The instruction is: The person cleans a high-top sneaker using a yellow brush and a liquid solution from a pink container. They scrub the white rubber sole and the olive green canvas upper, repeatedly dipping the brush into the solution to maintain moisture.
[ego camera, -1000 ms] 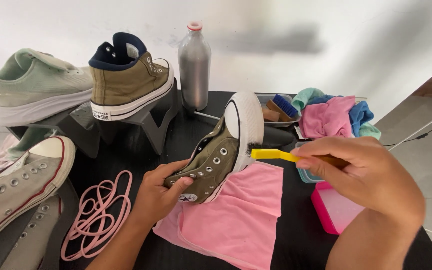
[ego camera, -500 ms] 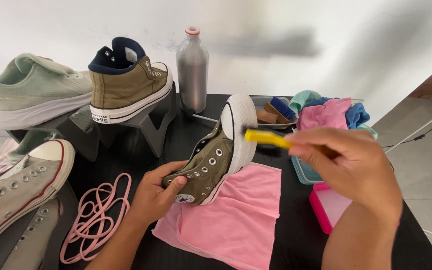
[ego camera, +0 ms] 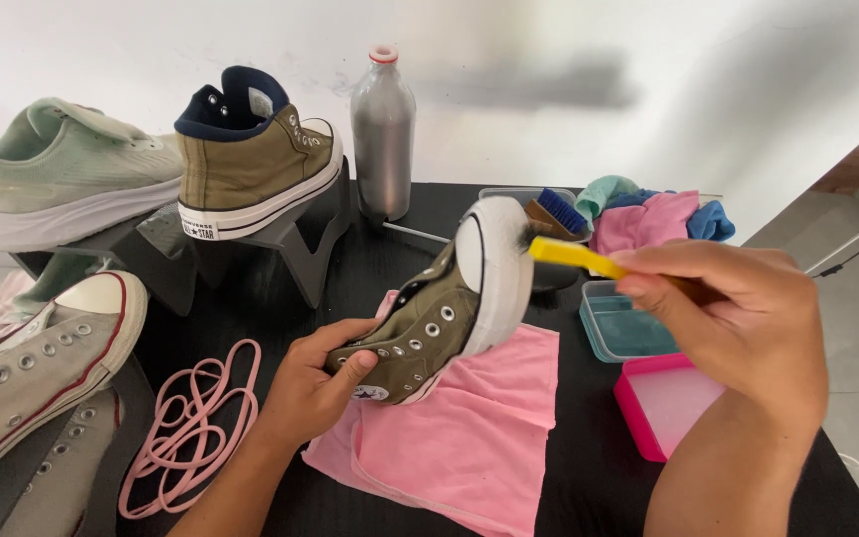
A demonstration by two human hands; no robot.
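Note:
My left hand [ego camera: 312, 383] grips an olive high-top sneaker [ego camera: 429, 323] by its ankle, tilted with the white toe cap raised over a pink cloth [ego camera: 469, 438]. My right hand [ego camera: 738, 318] holds a yellow-handled brush [ego camera: 574, 256], its head against the white rubber toe. The matching olive sneaker [ego camera: 251, 164] stands on a dark stand [ego camera: 300, 249] at the back.
A grey bottle [ego camera: 382, 129] stands behind. A pale green sneaker [ego camera: 52, 174] and a white sneaker [ego camera: 32, 368] are at left, pink laces [ego camera: 186, 428] beside them. A clear tub [ego camera: 623, 323], pink lid [ego camera: 663, 403], blue brush [ego camera: 559, 211] and cloth pile [ego camera: 658, 214] are at right.
My right hand and the yellow brush have shifted slightly up along the sneaker's toe; my left hand keeps the shoe nearly still.

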